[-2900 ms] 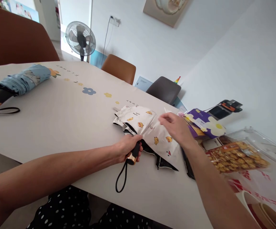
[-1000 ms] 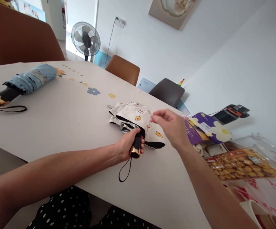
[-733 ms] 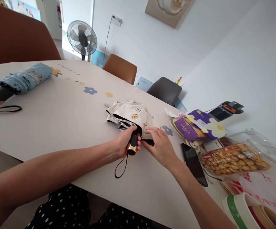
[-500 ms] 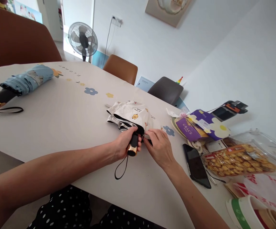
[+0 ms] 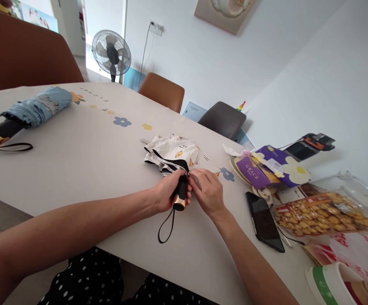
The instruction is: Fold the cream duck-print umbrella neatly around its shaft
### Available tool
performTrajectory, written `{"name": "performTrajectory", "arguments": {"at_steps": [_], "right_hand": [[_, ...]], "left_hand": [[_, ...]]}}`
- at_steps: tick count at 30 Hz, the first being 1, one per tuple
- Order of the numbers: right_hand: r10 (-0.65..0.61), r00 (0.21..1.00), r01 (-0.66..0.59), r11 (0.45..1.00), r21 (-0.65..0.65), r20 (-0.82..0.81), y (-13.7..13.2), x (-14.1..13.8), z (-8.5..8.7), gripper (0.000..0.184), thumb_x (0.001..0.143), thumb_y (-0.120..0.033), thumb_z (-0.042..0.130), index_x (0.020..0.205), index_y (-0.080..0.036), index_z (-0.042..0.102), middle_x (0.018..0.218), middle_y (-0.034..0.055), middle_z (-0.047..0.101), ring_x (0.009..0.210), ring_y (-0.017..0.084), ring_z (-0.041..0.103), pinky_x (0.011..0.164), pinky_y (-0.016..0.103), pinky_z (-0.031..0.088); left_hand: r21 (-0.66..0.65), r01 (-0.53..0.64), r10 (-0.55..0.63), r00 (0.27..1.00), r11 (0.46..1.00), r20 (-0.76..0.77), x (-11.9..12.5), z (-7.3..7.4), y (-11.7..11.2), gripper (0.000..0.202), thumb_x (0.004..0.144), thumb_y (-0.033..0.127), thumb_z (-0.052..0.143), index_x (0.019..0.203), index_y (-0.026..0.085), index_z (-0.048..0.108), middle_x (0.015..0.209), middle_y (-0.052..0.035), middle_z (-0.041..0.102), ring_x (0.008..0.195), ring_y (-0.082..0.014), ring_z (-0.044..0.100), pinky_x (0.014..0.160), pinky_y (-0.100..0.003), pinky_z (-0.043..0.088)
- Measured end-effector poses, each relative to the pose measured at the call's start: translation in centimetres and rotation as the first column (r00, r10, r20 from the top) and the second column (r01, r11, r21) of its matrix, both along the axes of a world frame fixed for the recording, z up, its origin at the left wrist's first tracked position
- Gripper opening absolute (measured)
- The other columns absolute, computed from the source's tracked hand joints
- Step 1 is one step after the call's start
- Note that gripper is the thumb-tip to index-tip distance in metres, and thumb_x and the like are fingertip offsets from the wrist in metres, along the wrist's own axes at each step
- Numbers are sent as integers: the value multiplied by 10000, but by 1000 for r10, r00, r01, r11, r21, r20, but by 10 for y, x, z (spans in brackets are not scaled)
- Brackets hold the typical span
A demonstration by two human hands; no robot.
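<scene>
A folded white umbrella [image 5: 179, 152] with small printed figures and a black lining lies loosely gathered on the table [image 5: 85, 169]. My left hand [image 5: 168, 191] is closed around its black handle, whose gold end and wrist loop point toward me. Pressed against the canopy's edge beside the handle, my right hand [image 5: 207, 190] pinches the fabric with thumb and fingers. A second umbrella [image 5: 40, 106], light blue with a black and gold handle, rests rolled up at the left, apart from both hands.
On the right lie a black phone [image 5: 264, 222], a clear pack of cookies [image 5: 326, 214], a purple box [image 5: 277, 167] and a white and green paper cup [image 5: 326, 279]. Chairs [image 5: 161, 91] stand beyond the table's far edge, with a fan [image 5: 112, 53] behind.
My right hand has moved slightly left, closer to the handle, drawing the canopy's edge in. The left hand keeps its hold on the handle.
</scene>
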State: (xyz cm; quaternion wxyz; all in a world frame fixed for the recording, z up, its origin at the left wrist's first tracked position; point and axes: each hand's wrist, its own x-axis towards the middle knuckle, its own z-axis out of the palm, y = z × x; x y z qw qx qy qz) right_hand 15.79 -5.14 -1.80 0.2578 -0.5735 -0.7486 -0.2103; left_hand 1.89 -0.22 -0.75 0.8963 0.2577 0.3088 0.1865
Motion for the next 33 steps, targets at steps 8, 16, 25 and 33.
{"name": "performTrajectory", "arguments": {"at_steps": [8, 16, 25, 33], "right_hand": [[133, 974, -134, 991, 7, -186, -5, 5, -6, 209, 865, -155, 471, 1002, -224, 612, 1045, 85, 621, 987, 195, 594, 841, 353, 495], [185, 934, -205, 978, -35, -306, -13, 4, -16, 347, 832, -70, 406, 1055, -243, 608, 1136, 79, 586, 1059, 189, 572, 861, 380, 508], [148, 805, -223, 973, -62, -575, -16, 0, -17, 307, 841, -103, 369, 904, -235, 639, 1011, 36, 646, 956, 167, 615, 827, 369, 508], [-188, 829, 136, 981, -137, -527, 20, 12, 50, 200, 836, -275, 449, 860, -205, 635, 888, 32, 685, 881, 192, 619, 796, 319, 454]], "left_hand": [[3, 74, -74, 997, 997, -33, 1, -3, 2, 264, 813, 310, 387, 659, 133, 505, 569, -7, 488, 435, -106, 484, 400, -257, 462], [160, 79, -42, 974, 984, -223, 3, -8, -2, 396, 764, 492, 578, 615, 136, 486, 518, 18, 472, 373, -88, 455, 359, -249, 444], [166, 104, -62, 968, 981, -243, 2, -6, 0, 368, 834, 426, 490, 611, 133, 485, 524, 12, 483, 373, -97, 473, 368, -256, 448], [219, 150, -95, 965, 964, -244, 2, -9, -20, 308, 857, 378, 449, 632, 171, 410, 513, 26, 459, 356, -95, 445, 344, -252, 419]]}}
